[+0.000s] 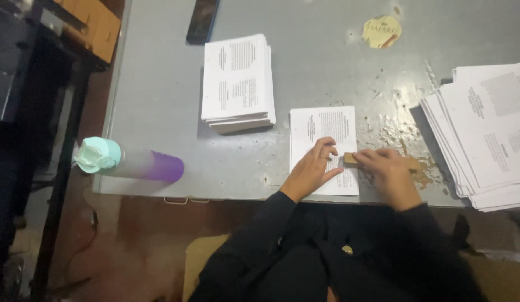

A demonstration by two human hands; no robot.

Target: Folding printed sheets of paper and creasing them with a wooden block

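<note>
Looks like a small print-finishing or bindery workshop. Worn grey metal table with chipped, stained paint toward three o'clock; neat stack of printed sheets at twelve, a looser fanned pile at three, a folded sheet at centre. Bare reddish floor and dark metal racking at nine.

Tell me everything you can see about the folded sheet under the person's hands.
The sheet is white paper printed with blocks of small dark text, apparently folded to a tall narrow rectangle. It lies flat near the front edge of the grey table, between two stacks of similar printed paper. The left hand presses flat on its lower half. The right hand holds a small tan block, seemingly wood, against its right edge. The lower right corner is partly hidden by the hands.
</note>
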